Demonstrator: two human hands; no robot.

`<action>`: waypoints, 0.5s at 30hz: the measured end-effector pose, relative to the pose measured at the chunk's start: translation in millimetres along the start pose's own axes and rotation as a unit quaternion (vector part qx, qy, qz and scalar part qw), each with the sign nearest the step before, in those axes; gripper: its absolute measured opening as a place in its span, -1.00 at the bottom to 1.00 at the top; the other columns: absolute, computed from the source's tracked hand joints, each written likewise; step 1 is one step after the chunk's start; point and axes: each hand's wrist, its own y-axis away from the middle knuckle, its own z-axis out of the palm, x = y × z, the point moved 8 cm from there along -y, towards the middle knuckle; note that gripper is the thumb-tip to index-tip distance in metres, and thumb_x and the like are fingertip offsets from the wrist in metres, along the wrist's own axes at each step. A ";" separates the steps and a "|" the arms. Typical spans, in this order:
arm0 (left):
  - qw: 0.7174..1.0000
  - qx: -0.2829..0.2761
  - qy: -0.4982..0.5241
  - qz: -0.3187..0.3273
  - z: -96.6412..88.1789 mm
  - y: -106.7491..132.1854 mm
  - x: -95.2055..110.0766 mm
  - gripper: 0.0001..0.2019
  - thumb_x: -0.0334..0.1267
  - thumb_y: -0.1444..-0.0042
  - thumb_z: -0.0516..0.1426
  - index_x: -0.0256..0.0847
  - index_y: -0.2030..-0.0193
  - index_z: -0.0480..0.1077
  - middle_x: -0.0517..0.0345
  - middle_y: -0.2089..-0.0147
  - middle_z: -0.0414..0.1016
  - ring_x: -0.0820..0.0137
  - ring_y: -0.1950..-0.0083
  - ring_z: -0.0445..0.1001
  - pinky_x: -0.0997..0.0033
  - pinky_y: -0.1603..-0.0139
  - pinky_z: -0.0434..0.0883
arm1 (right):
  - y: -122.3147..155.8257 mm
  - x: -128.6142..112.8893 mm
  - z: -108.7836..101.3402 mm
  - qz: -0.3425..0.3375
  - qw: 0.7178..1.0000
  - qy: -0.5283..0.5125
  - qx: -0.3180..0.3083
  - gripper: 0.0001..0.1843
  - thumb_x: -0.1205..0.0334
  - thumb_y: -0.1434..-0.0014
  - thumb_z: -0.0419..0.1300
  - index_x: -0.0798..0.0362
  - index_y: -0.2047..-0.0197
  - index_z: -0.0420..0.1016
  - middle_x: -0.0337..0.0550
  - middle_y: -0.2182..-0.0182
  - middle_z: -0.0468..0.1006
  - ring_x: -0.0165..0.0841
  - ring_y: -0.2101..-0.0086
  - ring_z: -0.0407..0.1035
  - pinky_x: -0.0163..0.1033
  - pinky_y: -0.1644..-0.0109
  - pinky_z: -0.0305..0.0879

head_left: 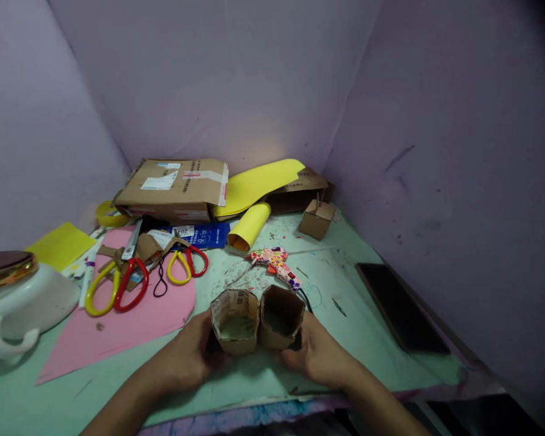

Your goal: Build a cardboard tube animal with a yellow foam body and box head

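Observation:
Two open-ended, many-sided cardboard tubes stand side by side near the table's front edge, their walls close together or touching. My left hand point(191, 351) is wrapped round the left cardboard tube point(238, 347), which has a pale, printed inside. On the right cardboard tube point(278, 340), with its darker inside, my right hand point(315, 351) is closed from the other side. Some fingers of both hands are hidden behind the tubes. Just beyond them lies a flower-patterned glue gun point(276, 261) with a dark cord.
Larger scissors point(134, 284) and smaller scissors point(192, 263) lie on pink paper point(163, 315). A white cup point(40, 300) stands left, a dark phone-like slab point(397, 306) right. Behind are a cardboard box point(172, 191), a yellow roll point(251, 225) and a small cardboard box point(317, 219).

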 end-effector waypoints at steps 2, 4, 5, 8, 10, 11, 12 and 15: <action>1.000 -0.006 0.022 0.014 0.9 0.1 3.9 -0.27 -0.55 0.16 0.12 -0.26 -0.25 0.16 0.02 -0.27 0.31 0.08 -0.27 0.24 0.20 -0.21 0.28 | 0.5 -1.5 0.8 -0.001 1.000 -0.013 -0.006 -0.42 0.52 0.09 0.20 0.10 -0.06 0.33 -0.10 0.06 0.50 -0.20 0.11 0.39 -0.14 -0.01 0.32; 0.999 -0.007 0.032 0.028 0.9 0.3 7.5 -0.28 -0.55 0.17 0.11 -0.24 -0.24 0.18 0.04 -0.27 0.30 0.10 -0.25 0.26 0.22 -0.20 0.29 | 0.5 -4.5 1.5 -0.003 0.999 -0.036 -0.010 -0.44 0.51 0.08 0.21 0.09 -0.04 0.33 -0.11 0.07 0.50 -0.21 0.11 0.39 -0.15 -0.02 0.31; 0.999 -0.006 0.033 0.033 0.7 0.5 8.9 -0.29 -0.56 0.18 0.11 -0.24 -0.22 0.20 0.04 -0.25 0.33 0.12 -0.23 0.29 0.23 -0.18 0.31 | 0.3 -6.3 1.7 -0.003 0.999 -0.045 -0.011 -0.45 0.51 0.09 0.22 0.08 -0.03 0.34 -0.11 0.07 0.51 -0.21 0.11 0.39 -0.16 -0.02 0.31; 0.998 0.000 0.046 0.047 -0.6 1.2 13.4 -0.34 -0.60 0.23 0.10 -0.25 -0.13 0.27 0.05 -0.14 0.44 0.16 -0.09 0.42 0.27 -0.09 0.38 | -0.9 -10.3 3.1 0.007 0.998 -0.058 -0.009 -0.49 0.49 0.08 0.24 0.08 0.01 0.37 -0.12 0.11 0.53 -0.21 0.16 0.41 -0.18 0.03 0.34; 0.997 0.002 0.062 0.053 -1.4 1.8 17.0 -0.39 -0.60 0.22 0.09 -0.23 -0.07 0.32 0.09 -0.06 0.48 0.18 -0.02 0.46 0.28 -0.04 0.40 | -1.8 -10.8 5.7 0.022 0.997 -0.069 -0.016 -0.51 0.47 0.08 0.24 0.07 0.02 0.38 -0.11 0.12 0.54 -0.18 0.17 0.43 -0.15 0.05 0.35; 0.996 0.002 0.066 0.053 -1.3 2.2 18.5 -0.43 -0.59 0.20 0.09 -0.21 -0.03 0.35 0.11 -0.02 0.51 0.18 0.00 0.47 0.28 -0.03 0.40 | -2.1 -9.9 6.7 0.031 0.997 -0.072 -0.018 -0.53 0.46 0.07 0.24 0.05 0.04 0.40 -0.12 0.11 0.55 -0.17 0.18 0.43 -0.14 0.05 0.36; 0.997 0.001 0.065 0.050 -1.0 2.5 19.3 -0.48 -0.59 0.18 0.08 -0.19 0.01 0.38 0.13 0.03 0.53 0.18 0.02 0.47 0.28 -0.01 0.41 | -2.2 -8.4 7.4 0.040 0.997 -0.070 -0.019 -0.55 0.45 0.06 0.23 0.02 0.05 0.42 -0.13 0.11 0.55 -0.16 0.17 0.43 -0.12 0.04 0.35; 0.996 0.000 0.074 0.041 0.0 3.4 19.2 -0.51 -0.59 0.14 0.06 -0.16 0.03 0.41 0.14 0.07 0.54 0.19 0.05 0.48 0.27 0.05 0.41 | -2.1 -4.1 7.6 0.039 0.999 -0.024 -0.021 -0.56 0.43 0.05 0.21 -0.05 0.06 0.46 -0.15 0.11 0.56 -0.09 0.14 0.42 -0.06 0.01 0.34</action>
